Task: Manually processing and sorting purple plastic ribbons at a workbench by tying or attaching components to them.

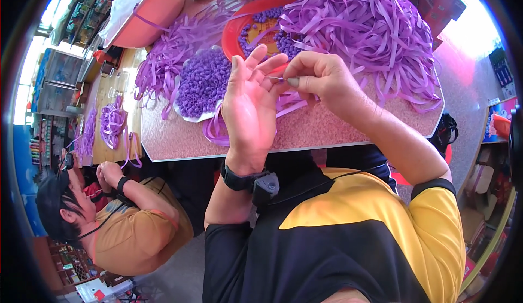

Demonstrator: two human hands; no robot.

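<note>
My left hand (249, 107) is raised over the near edge of the table, palm up with its fingers stretched apart. Close against its fingertips, my right hand (321, 80) pinches a thin, needle-like piece (276, 78) between thumb and forefinger. What else lies within that pinch is hidden. Beside my left hand a pale dish holds a heap of small purple beads (202, 82). Beyond both hands, more beads lie in a red-orange tray (231, 31). A large pile of purple ribbons (359, 31) spreads to the right of the tray.
More purple ribbons (163, 74) lie left of the dish, near an orange basin (158, 14) with white material in it. A co-worker (131, 221) sits to the left at a wooden table (103, 145) with ribbons on it. Red boxes (436, 3) stand at the far right.
</note>
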